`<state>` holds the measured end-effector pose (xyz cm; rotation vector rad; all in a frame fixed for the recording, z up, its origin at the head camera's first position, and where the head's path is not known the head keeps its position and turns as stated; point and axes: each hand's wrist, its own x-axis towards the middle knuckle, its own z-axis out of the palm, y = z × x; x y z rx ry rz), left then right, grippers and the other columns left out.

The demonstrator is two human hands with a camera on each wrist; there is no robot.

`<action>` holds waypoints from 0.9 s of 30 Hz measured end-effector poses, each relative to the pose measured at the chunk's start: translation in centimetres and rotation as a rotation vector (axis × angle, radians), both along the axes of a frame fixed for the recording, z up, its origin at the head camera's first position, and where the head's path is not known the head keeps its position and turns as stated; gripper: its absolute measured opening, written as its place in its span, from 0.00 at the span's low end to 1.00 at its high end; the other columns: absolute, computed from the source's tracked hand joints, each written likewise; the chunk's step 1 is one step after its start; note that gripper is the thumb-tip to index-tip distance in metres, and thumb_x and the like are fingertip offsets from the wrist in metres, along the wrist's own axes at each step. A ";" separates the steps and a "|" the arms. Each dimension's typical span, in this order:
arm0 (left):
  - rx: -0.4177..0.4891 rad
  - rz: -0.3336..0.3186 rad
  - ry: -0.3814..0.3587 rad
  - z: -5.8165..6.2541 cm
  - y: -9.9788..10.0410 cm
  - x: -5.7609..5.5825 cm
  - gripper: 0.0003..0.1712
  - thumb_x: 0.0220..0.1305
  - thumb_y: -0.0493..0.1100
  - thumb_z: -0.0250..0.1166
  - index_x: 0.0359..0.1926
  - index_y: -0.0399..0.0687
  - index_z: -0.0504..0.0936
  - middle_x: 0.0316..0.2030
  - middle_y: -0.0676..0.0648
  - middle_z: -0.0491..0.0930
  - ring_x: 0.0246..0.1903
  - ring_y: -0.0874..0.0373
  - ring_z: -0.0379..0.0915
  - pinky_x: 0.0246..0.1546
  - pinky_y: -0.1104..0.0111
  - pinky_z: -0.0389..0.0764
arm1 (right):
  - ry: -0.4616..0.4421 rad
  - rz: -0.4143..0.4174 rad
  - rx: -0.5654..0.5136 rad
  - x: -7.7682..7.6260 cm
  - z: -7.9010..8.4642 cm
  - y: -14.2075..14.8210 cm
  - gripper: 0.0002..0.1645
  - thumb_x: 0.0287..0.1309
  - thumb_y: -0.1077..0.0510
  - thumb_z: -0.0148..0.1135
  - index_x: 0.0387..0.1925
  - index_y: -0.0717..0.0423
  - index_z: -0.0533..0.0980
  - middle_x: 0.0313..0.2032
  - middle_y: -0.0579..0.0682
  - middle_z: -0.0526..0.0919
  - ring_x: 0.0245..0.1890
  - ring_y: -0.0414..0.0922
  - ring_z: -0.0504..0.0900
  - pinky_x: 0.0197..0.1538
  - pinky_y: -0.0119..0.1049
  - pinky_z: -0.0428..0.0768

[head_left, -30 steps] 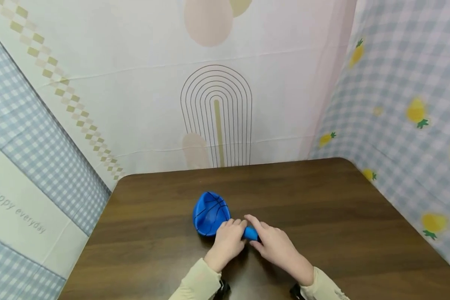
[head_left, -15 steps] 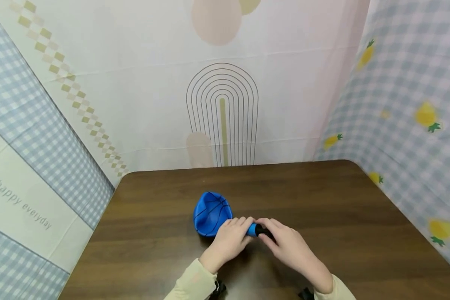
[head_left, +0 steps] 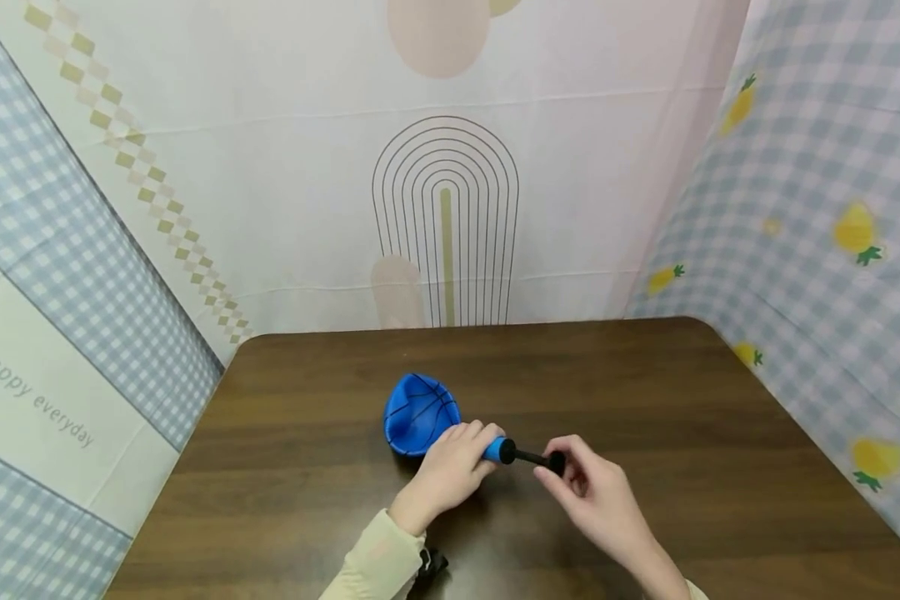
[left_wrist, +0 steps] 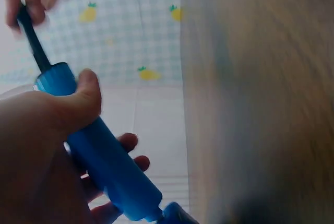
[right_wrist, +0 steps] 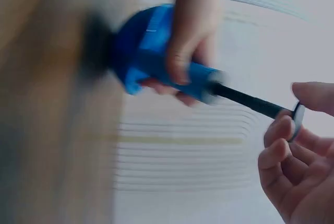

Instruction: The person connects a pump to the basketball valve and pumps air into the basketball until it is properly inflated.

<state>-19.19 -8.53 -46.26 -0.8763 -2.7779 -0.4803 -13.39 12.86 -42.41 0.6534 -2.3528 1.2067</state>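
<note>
A blue hand pump (left_wrist: 112, 164) with a black plunger rod (right_wrist: 245, 99) lies slanted in my left hand (head_left: 450, 468). The left fingers and thumb wrap round its barrel. At the rod's outer end, my right hand (head_left: 598, 497) pinches the black round handle (head_left: 557, 462) between thumb and fingers. The rod stands well out of the barrel. A partly collapsed blue ball (head_left: 420, 414) with black lines sits on the table just beyond my left hand, at the pump's lower end. My left hand hides the spot where pump and ball come together in the head view.
The brown wooden table (head_left: 307, 467) extends round the ball on all sides. Behind it hangs a pale patterned cloth (head_left: 307, 208). Checked cloths close off the left and right sides, the right cloth (head_left: 795, 275) with yellow fruit prints.
My right hand has moved right, away from my left, drawing the black rod out of the pump barrel. The left hand keeps its grip, and the ball stays dented.
</note>
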 end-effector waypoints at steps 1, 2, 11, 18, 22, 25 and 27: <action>0.020 0.006 -0.018 0.1 -0.1 -0.1 0.14 0.67 0.52 0.59 0.51 0.59 0.72 0.39 0.55 0.77 0.44 0.59 0.74 0.56 0.63 0.74 | 0.029 -0.020 -0.039 0.3 0.4 0.2 0.16 0.50 0.66 0.70 0.40 0.49 0.76 0.20 0.37 0.70 0.19 0.27 0.66 0.22 0.23 0.68; 0.037 0.009 -0.036 0.2 -0.3 -0.3 0.14 0.67 0.51 0.60 0.51 0.60 0.72 0.39 0.55 0.76 0.44 0.59 0.74 0.56 0.63 0.73 | 0.043 -0.032 -0.074 0.5 0.8 0.5 0.16 0.51 0.68 0.69 0.40 0.48 0.77 0.21 0.37 0.71 0.19 0.28 0.67 0.22 0.23 0.68; 0.092 -0.007 -0.139 -0.3 -0.7 -0.3 0.22 0.66 0.64 0.54 0.53 0.59 0.72 0.44 0.55 0.76 0.48 0.58 0.70 0.55 0.58 0.70 | -0.042 0.008 -0.124 1.0 1.5 1.6 0.13 0.59 0.70 0.59 0.40 0.50 0.76 0.23 0.37 0.73 0.19 0.33 0.72 0.22 0.26 0.70; 0.176 0.013 -0.072 -0.7 0.1 -0.5 0.24 0.68 0.67 0.47 0.50 0.57 0.74 0.40 0.55 0.75 0.42 0.60 0.67 0.49 0.62 0.69 | -0.080 0.071 -0.186 -0.1 0.7 0.9 0.11 0.62 0.70 0.56 0.41 0.53 0.75 0.23 0.44 0.72 0.19 0.38 0.74 0.22 0.30 0.73; 0.183 -0.013 -0.064 -1.0 0.4 -0.5 0.21 0.68 0.64 0.50 0.50 0.56 0.74 0.40 0.55 0.75 0.42 0.60 0.65 0.50 0.62 0.66 | -0.159 0.103 -0.220 -1.0 -0.9 -0.1 0.08 0.65 0.67 0.54 0.42 0.54 0.75 0.24 0.46 0.73 0.18 0.40 0.74 0.22 0.32 0.74; 0.166 -0.038 -0.072 -1.2 0.6 -0.4 0.23 0.67 0.65 0.51 0.50 0.56 0.73 0.41 0.54 0.74 0.42 0.60 0.64 0.50 0.62 0.64 | -0.226 0.122 -0.229 -1.8 -2.3 -1.0 0.06 0.67 0.65 0.52 0.42 0.55 0.74 0.24 0.52 0.74 0.18 0.39 0.74 0.23 0.33 0.75; 0.153 -0.047 -0.086 -1.2 0.7 -0.2 0.24 0.67 0.65 0.51 0.52 0.56 0.73 0.42 0.54 0.74 0.43 0.59 0.64 0.51 0.62 0.63 | -0.249 0.139 -0.225 -2.2 -3.0 -1.4 0.06 0.68 0.64 0.51 0.42 0.56 0.74 0.23 0.56 0.74 0.18 0.39 0.74 0.23 0.33 0.75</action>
